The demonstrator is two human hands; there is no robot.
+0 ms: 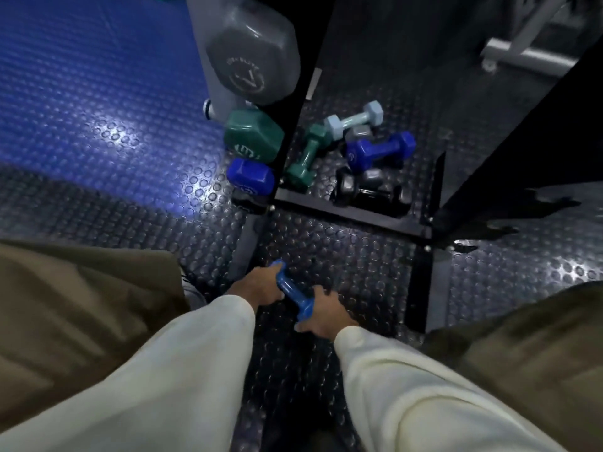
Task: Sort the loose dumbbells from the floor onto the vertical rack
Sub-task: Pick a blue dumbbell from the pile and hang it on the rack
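Head | blue dumbbell (pixel 291 291) | handle in left hand (pixel 261 286) fingers; right hand (pixel 321 313) fingers clasp end

The room is dim — one bright white shine on the floor (pixel 117 135); edges look bent and blurry.

Floor right around my hands (pixel 293 301) is bare studded mat, free on all sides. Just ahead of them the rack's black base bar (pixel 352 214) runs across, blocking a low reach fwd. Beyond it a loose pile: green dumbbell (pixel 308 154), pale one (pixel 354 120), blue one (pixel 380 148), black ones (pixel 368 192), packed close w/ little gap. Ahead-left, the black upright (pixel 301 93) w/ racked heads beside it. Ahead-right a 2nd black post (pixel 509 132). My knees box in both sides.
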